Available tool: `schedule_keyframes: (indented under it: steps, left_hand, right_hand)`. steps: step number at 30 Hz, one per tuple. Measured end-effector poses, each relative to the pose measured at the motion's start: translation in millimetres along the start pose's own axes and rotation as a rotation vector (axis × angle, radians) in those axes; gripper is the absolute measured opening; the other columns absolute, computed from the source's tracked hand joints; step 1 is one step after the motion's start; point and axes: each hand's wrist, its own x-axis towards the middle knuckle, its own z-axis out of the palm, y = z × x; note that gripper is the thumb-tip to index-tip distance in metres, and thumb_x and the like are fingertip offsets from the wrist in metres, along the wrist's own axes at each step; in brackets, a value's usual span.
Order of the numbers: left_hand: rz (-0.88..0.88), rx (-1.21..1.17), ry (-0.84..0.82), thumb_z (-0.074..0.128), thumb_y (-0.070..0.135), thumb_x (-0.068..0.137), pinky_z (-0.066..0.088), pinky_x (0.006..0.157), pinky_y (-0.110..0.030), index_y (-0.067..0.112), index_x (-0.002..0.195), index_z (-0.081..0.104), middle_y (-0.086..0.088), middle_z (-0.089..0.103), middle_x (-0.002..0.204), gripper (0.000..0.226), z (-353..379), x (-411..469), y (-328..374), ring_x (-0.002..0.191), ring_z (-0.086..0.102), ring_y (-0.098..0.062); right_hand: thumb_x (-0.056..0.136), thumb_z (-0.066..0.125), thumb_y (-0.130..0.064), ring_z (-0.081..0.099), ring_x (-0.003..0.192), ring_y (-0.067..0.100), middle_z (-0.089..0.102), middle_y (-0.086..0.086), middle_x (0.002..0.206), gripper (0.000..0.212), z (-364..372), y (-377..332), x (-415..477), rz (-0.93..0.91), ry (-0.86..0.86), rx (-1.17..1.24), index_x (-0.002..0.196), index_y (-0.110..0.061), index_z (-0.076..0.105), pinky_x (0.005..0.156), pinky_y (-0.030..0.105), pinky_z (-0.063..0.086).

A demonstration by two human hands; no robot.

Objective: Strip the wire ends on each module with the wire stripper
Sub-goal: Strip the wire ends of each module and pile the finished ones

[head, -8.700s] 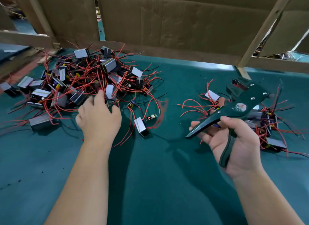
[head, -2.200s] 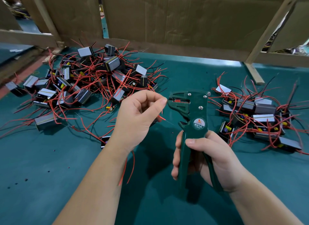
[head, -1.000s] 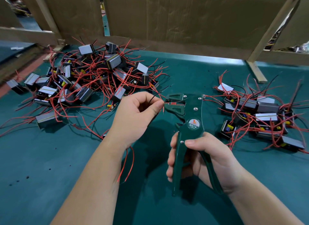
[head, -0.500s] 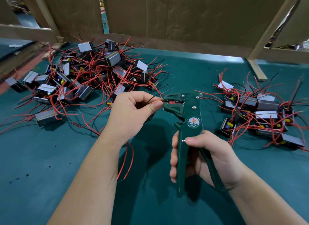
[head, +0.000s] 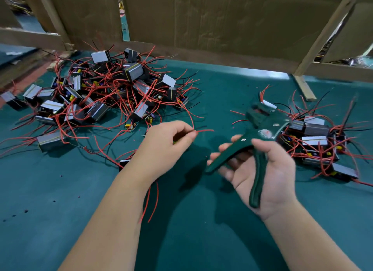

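My left hand [head: 167,143] pinches a red wire [head: 203,130] whose free end sticks out to the right of my fingers; the module it belongs to is hidden inside my fist, and two more red wires [head: 151,202] hang below my wrist. My right hand [head: 260,170] grips the dark green wire stripper [head: 256,135] by its handles, which are spread apart. The stripper's head is tilted away to the upper right, well clear of the wire end.
A big heap of modules with red and black wires [head: 105,93] lies at the back left on the green mat [head: 60,200]. A smaller group of modules [head: 314,137] lies at the right. Cardboard panels [head: 201,18] and wooden slats wall off the back.
The stripper's jaws were on the wire at my left fingertips. Now my right hand has swung the stripper away to the right and its handles have spread; the wire end is free.
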Motion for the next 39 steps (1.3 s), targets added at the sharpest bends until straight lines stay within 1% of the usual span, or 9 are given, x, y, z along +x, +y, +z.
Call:
schedule_keyframes:
  steps: [2, 7, 10, 13, 18, 22, 24, 30, 39]
  left_hand:
    - [-0.086, -0.210, 0.063, 0.061, 0.023, 0.090, 0.051, 0.070, -0.022, 0.024, 0.076, 0.065, 0.011, 0.069, 0.073, 0.015, -0.9, 1.9, 1.5, 0.070, 0.064, -0.008]
    - [-0.223, -0.732, 0.148, 0.055, 0.009, 0.094, 0.054, 0.074, -0.021, 0.016, 0.085, 0.066, 0.005, 0.071, 0.073, 0.017, 1.6, 5.5, 19.8, 0.076, 0.066, -0.011]
    - [-0.314, -1.109, 0.126, 0.053, 0.013, 0.090, 0.051, 0.059, -0.022, 0.012, 0.089, 0.062, 0.002, 0.068, 0.074, 0.008, 3.8, 3.8, 29.4, 0.070, 0.064, -0.012]
    - [-0.405, -1.314, 0.066, 0.046, 0.009, 0.096, 0.035, 0.037, -0.015, 0.016, 0.093, 0.055, 0.001, 0.069, 0.071, 0.012, 3.2, 2.3, 35.0, 0.052, 0.059, -0.010]
    - [-0.435, -1.300, 0.057, 0.046, 0.012, 0.097, 0.034, 0.038, -0.014, 0.020, 0.096, 0.054, 0.002, 0.070, 0.071, 0.012, 5.5, 2.5, 35.6, 0.047, 0.057, -0.007]
    - [-0.380, -1.330, 0.219, 0.040, 0.015, 0.100, 0.053, 0.054, -0.024, 0.013, 0.093, 0.056, 0.000, 0.071, 0.076, 0.018, -0.2, 7.8, 29.5, 0.067, 0.067, -0.013]
    - [-0.387, -1.302, 0.320, 0.035, 0.015, 0.102, 0.054, 0.067, -0.021, 0.012, 0.092, 0.057, 0.001, 0.071, 0.074, 0.025, -9.1, 10.3, 20.5, 0.075, 0.069, -0.014]
    - [-0.443, -1.067, 0.388, 0.038, 0.015, 0.103, 0.055, 0.076, -0.023, 0.014, 0.089, 0.062, 0.003, 0.072, 0.073, 0.028, -19.6, 10.2, 6.0, 0.076, 0.070, -0.012]
    - [-0.503, -0.718, 0.317, 0.043, 0.014, 0.100, 0.051, 0.061, -0.016, 0.018, 0.084, 0.067, 0.005, 0.072, 0.070, 0.028, -13.6, 8.0, 4.7, 0.072, 0.070, -0.011]
  right_hand:
    - [0.066, 0.050, -0.025, 0.067, 0.072, 0.036, 0.065, 0.018, 0.075, 0.030, -5.3, -6.3, 1.1, -0.043, -0.007, 0.014, 0.085, -0.005, 0.062, 0.065, 0.043, 0.059]
    - [0.050, 0.074, -0.031, 0.066, 0.072, 0.040, 0.066, 0.021, 0.090, 0.050, -3.0, 3.1, -2.8, 0.071, -0.226, -0.081, 0.091, -0.003, 0.071, 0.067, 0.050, 0.057]
    - [0.050, 0.084, -0.028, 0.065, 0.071, 0.041, 0.062, 0.026, 0.079, 0.059, 3.5, 13.8, -5.6, 0.123, -0.394, -0.184, 0.101, -0.003, 0.069, 0.070, 0.052, 0.054]
    - [0.063, 0.071, -0.018, 0.066, 0.073, 0.039, 0.063, 0.027, 0.079, 0.046, 7.7, 22.6, -12.3, 0.121, -0.440, -0.323, 0.106, -0.004, 0.067, 0.073, 0.052, 0.054]
    - [0.063, 0.071, -0.018, 0.065, 0.075, 0.041, 0.061, 0.030, 0.088, 0.072, 8.2, 26.2, -11.0, 0.097, -0.331, -0.357, 0.125, 0.009, 0.046, 0.073, 0.058, 0.054]
    - [0.061, 0.068, -0.015, 0.065, 0.071, 0.040, 0.065, 0.017, 0.094, 0.063, 4.3, 16.6, -8.3, 0.058, -0.307, -0.267, 0.122, -0.003, 0.057, 0.067, 0.051, 0.054]
    - [0.056, 0.072, -0.013, 0.066, 0.071, 0.039, 0.065, 0.013, 0.101, 0.063, 0.6, 7.4, -6.4, 0.036, -0.283, -0.196, 0.117, -0.001, 0.063, 0.065, 0.051, 0.055]
    - [0.043, 0.087, -0.027, 0.067, 0.070, 0.037, 0.065, 0.013, 0.105, 0.077, -7.2, -18.5, -5.0, -0.032, -0.247, -0.034, 0.114, -0.002, 0.068, 0.064, 0.045, 0.057]
    - [0.054, 0.070, -0.029, 0.069, 0.079, 0.030, 0.066, 0.007, 0.110, 0.063, -18.2, -40.0, -5.8, -0.212, -0.206, 0.016, 0.113, -0.007, 0.067, 0.075, 0.041, 0.057]
